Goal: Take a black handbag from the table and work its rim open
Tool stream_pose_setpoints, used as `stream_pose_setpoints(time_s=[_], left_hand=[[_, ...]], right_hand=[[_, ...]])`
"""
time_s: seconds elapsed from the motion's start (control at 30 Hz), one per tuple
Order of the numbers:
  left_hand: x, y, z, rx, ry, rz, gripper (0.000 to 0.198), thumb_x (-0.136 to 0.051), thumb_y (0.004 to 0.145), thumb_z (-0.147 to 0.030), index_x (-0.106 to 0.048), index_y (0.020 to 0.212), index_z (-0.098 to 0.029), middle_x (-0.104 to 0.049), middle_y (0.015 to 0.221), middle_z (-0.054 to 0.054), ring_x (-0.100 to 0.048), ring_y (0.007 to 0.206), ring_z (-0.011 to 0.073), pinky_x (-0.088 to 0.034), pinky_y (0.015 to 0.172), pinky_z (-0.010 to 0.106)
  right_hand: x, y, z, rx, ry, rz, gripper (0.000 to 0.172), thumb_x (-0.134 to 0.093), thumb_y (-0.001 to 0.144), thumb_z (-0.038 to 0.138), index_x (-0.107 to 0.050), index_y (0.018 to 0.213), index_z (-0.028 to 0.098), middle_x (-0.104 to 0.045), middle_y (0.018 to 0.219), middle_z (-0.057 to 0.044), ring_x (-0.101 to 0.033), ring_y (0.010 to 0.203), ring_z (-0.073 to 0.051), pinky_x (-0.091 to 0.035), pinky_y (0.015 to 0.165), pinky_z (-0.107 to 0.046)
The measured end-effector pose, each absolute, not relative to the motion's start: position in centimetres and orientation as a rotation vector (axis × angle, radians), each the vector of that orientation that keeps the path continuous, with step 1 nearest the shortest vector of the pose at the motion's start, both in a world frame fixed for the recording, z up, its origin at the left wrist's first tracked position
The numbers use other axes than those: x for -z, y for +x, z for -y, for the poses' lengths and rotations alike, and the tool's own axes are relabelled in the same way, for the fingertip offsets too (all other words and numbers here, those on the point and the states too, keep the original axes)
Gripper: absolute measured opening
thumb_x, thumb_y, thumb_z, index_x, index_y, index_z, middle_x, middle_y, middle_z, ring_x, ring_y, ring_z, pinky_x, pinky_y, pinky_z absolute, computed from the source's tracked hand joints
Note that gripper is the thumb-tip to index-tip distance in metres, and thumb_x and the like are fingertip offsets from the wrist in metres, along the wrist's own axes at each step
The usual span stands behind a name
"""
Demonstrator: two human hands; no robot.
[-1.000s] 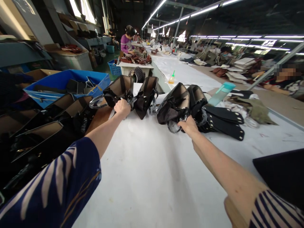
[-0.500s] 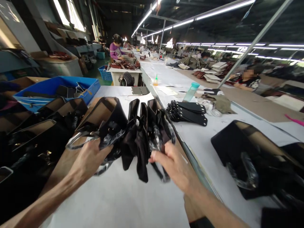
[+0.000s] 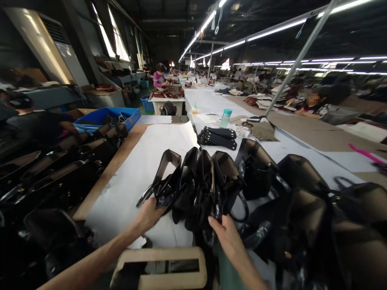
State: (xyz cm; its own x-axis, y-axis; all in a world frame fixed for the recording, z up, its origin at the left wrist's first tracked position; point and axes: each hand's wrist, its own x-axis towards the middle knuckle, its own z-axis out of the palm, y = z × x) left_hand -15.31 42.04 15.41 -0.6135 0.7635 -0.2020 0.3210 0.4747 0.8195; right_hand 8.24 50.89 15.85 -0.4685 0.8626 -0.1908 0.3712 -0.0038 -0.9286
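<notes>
Holding open-topped black bags (image 3: 192,189)
Our left fingers (image 3: 151,206) and right fingers (image 3: 214,222) are clamping them, brown-edged white worktop (image 3: 128,169) lying open leftward.

Two hands (image 3: 226,230), four black bags (image 3: 189,183) between them, one large blue bin (image 3: 87,127) at ten o'clock, one green-tipped bottle (image 3: 195,109) at twelve.

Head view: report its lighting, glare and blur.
In the head view, tube lights and windows glare white; in the head view, held bags are dark, rims readable; in the head view, lower-left bags sink into soft-edged shadow.
</notes>
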Motion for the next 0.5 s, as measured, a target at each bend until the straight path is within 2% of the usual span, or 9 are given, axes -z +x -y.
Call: stream_pose_setpoints(time_s=[0.07,0.23,0.37,0.43,0.5], left_hand=[[-15.0,-15.0,-41.8,-0.993,0.953,-2.199,0.015,-0.062,0.057,-0.028,-0.05,0.06,-0.019,-0.047,0.051,-0.003,-0.045,0.052,0.0152,-0.031,0.048,0.025],[-14.6,-14.5,-40.5,-0.905,1.062,-2.19,0.028,-0.065,0.058,-0.035,-0.054,0.077,-0.017,-0.053,0.061,-0.003,-0.051,0.061,0.0171,-0.037,0.054,0.025],[-14.3,-13.9,-39.6,-0.883,1.192,-2.15,0.043,-0.062,0.065,-0.04,-0.051,0.099,-0.017,-0.06,0.074,-0.001,-0.056,0.069,0.0181,-0.042,0.058,0.025],[-14.0,-13.7,-39.2,-0.874,1.256,-2.172,0.041,-0.06,0.067,-0.038,-0.049,0.1,-0.017,-0.061,0.075,0.001,-0.057,0.069,0.0185,-0.042,0.058,0.026],[-13.7,-13.6,-38.8,-0.881,1.277,-2.22,0.035,-0.062,0.065,-0.033,-0.051,0.094,-0.016,-0.06,0.073,0.002,-0.057,0.069,0.0202,-0.041,0.058,0.027]], right_hand=[[-15.7,9.0,-50.6,-1.36,-1.288,1.797,0.033,-0.052,0.074,0.036,-0.054,0.1,0.015,-0.064,0.096,-0.01,-0.056,0.095,-0.027,-0.042,0.087,-0.037],[-15.2,9.2,-48.6,-1.145,-1.277,1.749,0.053,-0.05,0.074,0.028,-0.036,0.123,0.013,-0.052,0.12,-0.015,-0.045,0.115,-0.028,-0.036,0.098,-0.042],[-14.3,8.0,-46.1,-0.809,-1.325,1.809,0.068,-0.043,0.079,0.03,-0.017,0.136,0.004,-0.025,0.141,-0.019,-0.021,0.131,-0.03,-0.024,0.106,-0.047],[-13.5,8.2,-44.0,-0.666,-1.332,1.845,0.07,-0.038,0.082,0.032,-0.008,0.138,0.001,-0.011,0.145,-0.02,-0.013,0.133,-0.031,-0.021,0.106,-0.049],[-12.4,9.6,-41.3,-0.584,-1.323,1.897,0.07,-0.035,0.083,0.036,-0.007,0.14,0.006,-0.008,0.147,-0.015,-0.013,0.133,-0.029,-0.021,0.107,-0.049]])
